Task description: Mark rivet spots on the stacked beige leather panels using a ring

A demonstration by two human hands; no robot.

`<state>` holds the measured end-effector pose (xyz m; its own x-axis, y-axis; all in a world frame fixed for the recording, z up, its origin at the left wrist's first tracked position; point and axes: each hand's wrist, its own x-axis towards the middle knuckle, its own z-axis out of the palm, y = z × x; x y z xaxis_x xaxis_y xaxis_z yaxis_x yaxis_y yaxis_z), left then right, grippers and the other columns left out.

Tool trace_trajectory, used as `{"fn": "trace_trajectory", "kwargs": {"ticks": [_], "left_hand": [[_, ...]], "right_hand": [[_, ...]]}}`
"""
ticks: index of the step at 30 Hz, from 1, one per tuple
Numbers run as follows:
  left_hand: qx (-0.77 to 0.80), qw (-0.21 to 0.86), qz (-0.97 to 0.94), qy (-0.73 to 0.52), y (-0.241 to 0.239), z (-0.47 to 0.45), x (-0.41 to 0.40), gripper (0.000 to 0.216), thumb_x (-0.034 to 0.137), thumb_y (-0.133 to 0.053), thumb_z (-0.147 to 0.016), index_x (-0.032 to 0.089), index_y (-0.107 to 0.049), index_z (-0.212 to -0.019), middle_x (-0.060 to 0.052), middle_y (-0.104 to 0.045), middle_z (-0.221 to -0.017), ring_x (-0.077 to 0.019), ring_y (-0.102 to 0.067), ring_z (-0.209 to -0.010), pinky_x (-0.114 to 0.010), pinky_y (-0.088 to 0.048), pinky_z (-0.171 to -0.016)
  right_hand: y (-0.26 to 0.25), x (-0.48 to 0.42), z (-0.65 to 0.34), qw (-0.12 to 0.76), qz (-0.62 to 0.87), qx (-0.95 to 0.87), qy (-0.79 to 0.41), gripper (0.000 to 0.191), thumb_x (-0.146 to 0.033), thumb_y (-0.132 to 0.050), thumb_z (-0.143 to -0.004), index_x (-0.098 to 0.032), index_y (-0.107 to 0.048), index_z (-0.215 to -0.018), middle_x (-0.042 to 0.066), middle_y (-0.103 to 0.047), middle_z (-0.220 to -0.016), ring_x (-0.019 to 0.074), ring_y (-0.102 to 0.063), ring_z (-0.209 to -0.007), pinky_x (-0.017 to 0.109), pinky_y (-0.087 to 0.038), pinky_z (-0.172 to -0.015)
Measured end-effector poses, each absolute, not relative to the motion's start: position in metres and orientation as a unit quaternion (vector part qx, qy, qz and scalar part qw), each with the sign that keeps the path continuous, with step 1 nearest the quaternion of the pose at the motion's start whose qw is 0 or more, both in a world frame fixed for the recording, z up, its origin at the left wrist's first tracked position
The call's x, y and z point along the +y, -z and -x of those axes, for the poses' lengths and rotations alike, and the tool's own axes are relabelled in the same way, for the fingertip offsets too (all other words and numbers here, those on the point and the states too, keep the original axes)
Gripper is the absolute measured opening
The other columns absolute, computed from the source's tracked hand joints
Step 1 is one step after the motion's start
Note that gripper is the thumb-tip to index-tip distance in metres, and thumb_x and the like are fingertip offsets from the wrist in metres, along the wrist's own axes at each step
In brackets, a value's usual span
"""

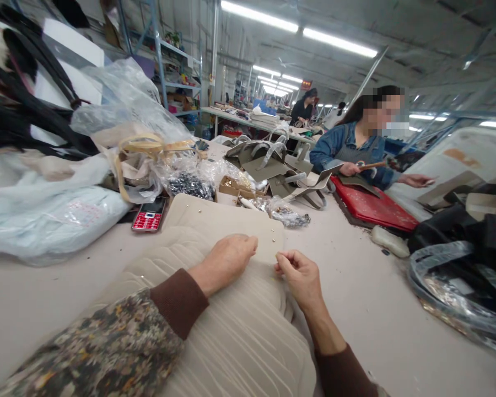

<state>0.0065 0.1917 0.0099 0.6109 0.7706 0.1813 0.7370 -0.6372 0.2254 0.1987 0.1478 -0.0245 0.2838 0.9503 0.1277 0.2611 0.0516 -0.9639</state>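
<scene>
A fanned stack of beige panels (240,314) lies in front of me. The topmost panel (227,216) carries small metal studs (273,240) near its corners. Over this panel my left hand (230,262) is closed, fingers curled inward and mostly turned away, so its contents are hidden. Close to the panel's right edge, my right hand (303,275) is closed in a pinch of thumb and forefinger. Anything between those fingertips is too small to name. The two hands are a short gap apart.
A red-keyed phone (147,216), plastic bags (58,220) and bagged small hardware (289,214) lie around the stack. Grey-brown bag pieces (268,165) are piled beyond. At the right, a co-worker (351,143) holds a wooden-handled tool over a red board (374,204); black straps (467,264) lie nearer.
</scene>
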Motion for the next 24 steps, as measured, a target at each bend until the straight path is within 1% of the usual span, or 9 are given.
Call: {"fn": "trace_trajectory", "kwargs": {"ticks": [3,5,8,11,14,18,21,24], "left_hand": [[0.374,0.035,-0.923,-0.085,-0.014,0.005,0.203,0.015,0.012,-0.041,-0.094,0.018,-0.055,-0.094,-0.006,-0.066,-0.092,-0.0201,-0.060,-0.083,-0.031,-0.042,-0.073],[0.339,0.038,-0.938,-0.054,-0.016,0.017,0.211,0.015,0.012,-0.041,-0.093,0.017,-0.056,-0.095,-0.007,-0.065,-0.091,-0.0198,-0.059,-0.084,-0.031,-0.042,-0.075],[0.299,0.051,-0.952,-0.048,-0.011,0.037,0.219,0.016,0.011,-0.043,-0.091,0.015,-0.056,-0.099,-0.008,-0.063,-0.097,-0.0198,-0.057,-0.090,-0.031,-0.040,-0.080],[0.329,0.065,-0.939,-0.073,-0.003,0.051,0.219,0.020,0.011,-0.040,-0.092,0.014,-0.056,-0.104,-0.009,-0.062,-0.097,-0.0204,-0.056,-0.090,-0.032,-0.040,-0.081],[0.361,0.069,-0.927,-0.075,-0.001,0.055,0.212,0.024,0.008,-0.039,-0.091,0.013,-0.056,-0.107,-0.011,-0.063,-0.099,-0.0220,-0.056,-0.093,-0.034,-0.041,-0.083],[0.382,0.051,-0.921,-0.064,-0.007,0.053,0.199,0.025,0.004,-0.041,-0.087,0.014,-0.058,-0.104,-0.012,-0.064,-0.098,-0.0249,-0.055,-0.099,-0.035,-0.043,-0.086],[0.398,0.028,-0.914,-0.073,-0.011,0.053,0.187,0.025,0.004,-0.043,-0.084,0.013,-0.058,-0.101,-0.013,-0.063,-0.091,-0.0261,-0.058,-0.091,-0.036,-0.046,-0.078],[0.396,0.016,-0.916,-0.066,-0.014,0.056,0.168,0.026,0.000,-0.043,-0.080,0.014,-0.058,-0.095,-0.013,-0.062,-0.086,-0.0265,-0.058,-0.087,-0.036,-0.047,-0.074]], "right_hand": [[0.020,0.140,-0.195,0.487,0.606,-0.548,-0.309,0.029,-0.044,-0.066,-0.077,-0.015,-0.070,-0.077,0.003,-0.070,-0.061,0.0171,-0.065,-0.056,0.026,-0.051,-0.055],[0.015,0.133,-0.192,0.458,0.594,-0.598,-0.281,0.026,-0.040,-0.065,-0.080,-0.016,-0.071,-0.080,0.004,-0.072,-0.067,0.0175,-0.068,-0.061,0.027,-0.052,-0.061],[0.007,0.127,-0.184,0.410,0.584,-0.675,-0.188,0.019,-0.035,-0.065,-0.080,-0.017,-0.073,-0.084,0.004,-0.074,-0.073,0.0181,-0.068,-0.064,0.029,-0.051,-0.064],[0.005,0.121,-0.175,0.379,0.558,-0.728,-0.119,0.014,-0.030,-0.063,-0.081,-0.020,-0.072,-0.084,0.003,-0.074,-0.075,0.0175,-0.067,-0.064,0.030,-0.053,-0.068],[0.006,0.116,-0.170,0.360,0.515,-0.774,-0.074,0.013,-0.027,-0.059,-0.083,-0.021,-0.070,-0.084,0.004,-0.074,-0.078,0.0171,-0.067,-0.066,0.029,-0.053,-0.067],[0.011,0.111,-0.169,0.339,0.472,-0.810,-0.072,0.013,-0.023,-0.055,-0.086,-0.020,-0.068,-0.087,0.004,-0.073,-0.081,0.0168,-0.068,-0.069,0.028,-0.054,-0.066],[0.014,0.104,-0.168,0.329,0.454,-0.824,-0.078,0.013,-0.018,-0.053,-0.087,-0.020,-0.066,-0.086,0.004,-0.071,-0.080,0.0163,-0.067,-0.070,0.028,-0.053,-0.067],[0.016,0.089,-0.163,0.321,0.426,-0.842,-0.080,0.014,-0.014,-0.051,-0.089,-0.020,-0.063,-0.086,0.004,-0.068,-0.077,0.0163,-0.065,-0.071,0.027,-0.051,-0.067]]}}
